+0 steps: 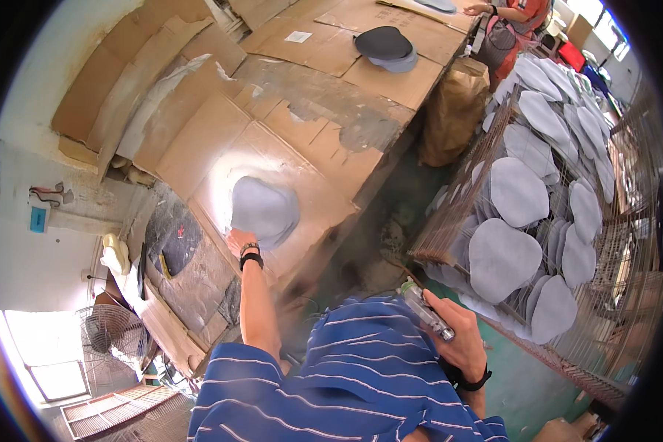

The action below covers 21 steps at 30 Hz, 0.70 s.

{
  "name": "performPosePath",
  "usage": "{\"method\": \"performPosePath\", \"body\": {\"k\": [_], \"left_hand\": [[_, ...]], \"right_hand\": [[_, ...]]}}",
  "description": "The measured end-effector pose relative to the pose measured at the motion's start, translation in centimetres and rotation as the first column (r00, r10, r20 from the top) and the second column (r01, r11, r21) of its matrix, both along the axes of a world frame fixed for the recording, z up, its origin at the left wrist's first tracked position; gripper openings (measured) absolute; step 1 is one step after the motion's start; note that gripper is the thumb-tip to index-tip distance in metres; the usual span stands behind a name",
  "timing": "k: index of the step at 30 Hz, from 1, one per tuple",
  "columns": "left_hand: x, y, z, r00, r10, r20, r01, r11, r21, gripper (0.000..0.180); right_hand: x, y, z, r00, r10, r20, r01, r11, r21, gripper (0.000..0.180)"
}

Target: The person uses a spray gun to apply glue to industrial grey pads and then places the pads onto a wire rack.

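Observation:
My left hand (240, 240) reaches forward and grips the near edge of a grey rounded fabric piece (264, 208), holding it up over the cardboard-covered workbench (324, 147). A black band sits on that wrist. My right hand (455, 328) is closed around a metal spray gun (424, 309), held near my striped blue shirt, its nozzle pointing up and left toward the bench. A faint haze hangs between the gun and the grey piece.
A wire rack (567, 214) at the right carries several grey rounded pieces. A dark stack of similar pieces (385, 46) lies on the far bench. Another person (512, 22) stands at the far end. A fan (110, 335) stands low left. A brown sack (453, 110) leans beside the bench.

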State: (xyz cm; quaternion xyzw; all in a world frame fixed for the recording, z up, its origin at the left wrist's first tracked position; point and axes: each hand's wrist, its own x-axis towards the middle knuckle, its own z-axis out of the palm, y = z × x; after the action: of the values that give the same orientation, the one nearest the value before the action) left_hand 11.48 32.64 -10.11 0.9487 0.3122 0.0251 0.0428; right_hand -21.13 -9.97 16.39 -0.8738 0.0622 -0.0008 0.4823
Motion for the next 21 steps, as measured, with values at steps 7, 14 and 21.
{"method": "performPosePath", "body": {"k": [7,14,21], "left_hand": [[-0.8,4.2,-3.3,0.963,0.176,0.203,-0.084,0.914,-0.396,0.027],[2.7,-1.0,7.2,0.763,0.472,0.442,0.377,0.23,-0.897,0.03],[2.5,-3.4,21.6,0.769,0.127,0.626,0.594,0.217,-0.774,0.058]], "right_hand": [[1.1,0.3,-0.5,0.999,0.034,-0.006,-0.034,0.999,0.013,0.066],[1.5,0.5,-0.7,0.998,0.048,-0.045,-0.049,0.999,-0.012,0.067],[0.7,-0.2,-1.8,0.991,0.137,-0.011,-0.137,0.99,-0.012,0.076]]}}
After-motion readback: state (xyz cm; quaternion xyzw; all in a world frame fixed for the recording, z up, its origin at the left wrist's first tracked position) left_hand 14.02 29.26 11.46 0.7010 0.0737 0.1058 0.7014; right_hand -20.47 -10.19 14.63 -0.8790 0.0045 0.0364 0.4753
